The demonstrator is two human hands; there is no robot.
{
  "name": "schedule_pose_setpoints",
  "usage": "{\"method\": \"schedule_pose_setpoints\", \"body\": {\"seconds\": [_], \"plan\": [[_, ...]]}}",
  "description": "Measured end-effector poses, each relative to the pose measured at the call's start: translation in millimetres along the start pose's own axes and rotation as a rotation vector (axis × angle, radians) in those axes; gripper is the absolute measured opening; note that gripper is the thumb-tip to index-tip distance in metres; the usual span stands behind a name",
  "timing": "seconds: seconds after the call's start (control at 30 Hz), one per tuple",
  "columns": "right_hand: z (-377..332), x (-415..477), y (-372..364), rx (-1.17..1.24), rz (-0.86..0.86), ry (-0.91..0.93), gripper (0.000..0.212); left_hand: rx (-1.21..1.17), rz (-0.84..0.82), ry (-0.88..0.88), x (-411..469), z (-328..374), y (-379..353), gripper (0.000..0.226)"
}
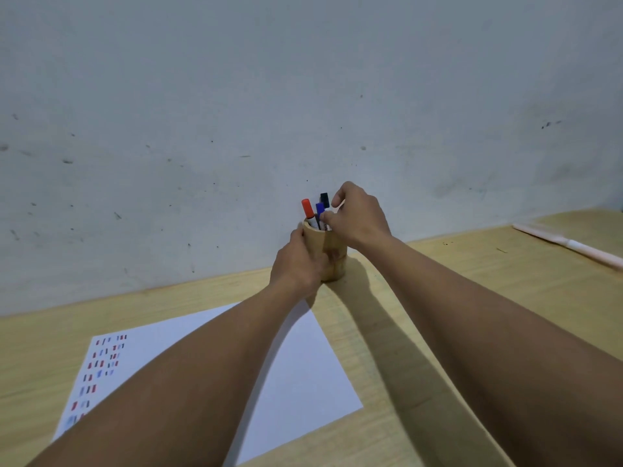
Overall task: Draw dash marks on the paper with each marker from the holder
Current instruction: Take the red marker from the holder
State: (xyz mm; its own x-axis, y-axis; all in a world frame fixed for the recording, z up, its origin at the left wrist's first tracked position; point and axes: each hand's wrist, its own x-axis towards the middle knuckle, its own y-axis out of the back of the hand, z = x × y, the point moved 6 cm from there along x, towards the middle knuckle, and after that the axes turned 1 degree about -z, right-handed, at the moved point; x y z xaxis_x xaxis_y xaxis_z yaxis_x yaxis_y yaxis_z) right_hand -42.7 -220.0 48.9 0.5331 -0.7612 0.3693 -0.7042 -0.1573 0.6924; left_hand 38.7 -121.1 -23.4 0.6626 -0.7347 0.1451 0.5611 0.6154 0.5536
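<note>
A round wooden holder [332, 254] stands on the table close to the wall. Three capped markers stick up from it: a red one [307, 208], a blue one [319, 210] and a black one [324, 199]. My left hand [298, 264] is wrapped around the holder's left side. Over the rim, my right hand [357, 217] pinches its fingertips around the blue marker's barrel, just under the cap. The white paper [296, 375] lies in front of the holder, partly under my left forearm, with rows of red, blue and black dashes [101, 362] along its left edge.
The light wooden table [455, 274] ends at a grey, speckled wall [303, 96] right behind the holder. A pale pink stick-like object [569, 246] lies at the table's far right.
</note>
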Motion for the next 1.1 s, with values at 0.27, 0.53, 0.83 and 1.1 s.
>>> {"method": "schedule_pose_setpoints", "body": {"seconds": [0.27, 0.53, 0.83, 1.1], "plan": [[-21, 0, -15, -0.101, -0.106, 0.062, 0.017, 0.047, -0.009, 0.009, 1, -4, 1, 0.056], [-18, 5, -5, 0.027, -0.058, 0.055, 0.014, 0.001, -0.004, 0.013, -3, -3, 1, 0.060], [-68, -12, 54, 0.143, 0.072, 0.175, 0.024, 0.045, 0.023, 0.047, -26, 20, 36, 0.081], [-125, -54, 57, 0.193, -0.022, 0.221, 0.023, -0.065, 0.210, 0.052, -72, 35, 135, 0.035]]}}
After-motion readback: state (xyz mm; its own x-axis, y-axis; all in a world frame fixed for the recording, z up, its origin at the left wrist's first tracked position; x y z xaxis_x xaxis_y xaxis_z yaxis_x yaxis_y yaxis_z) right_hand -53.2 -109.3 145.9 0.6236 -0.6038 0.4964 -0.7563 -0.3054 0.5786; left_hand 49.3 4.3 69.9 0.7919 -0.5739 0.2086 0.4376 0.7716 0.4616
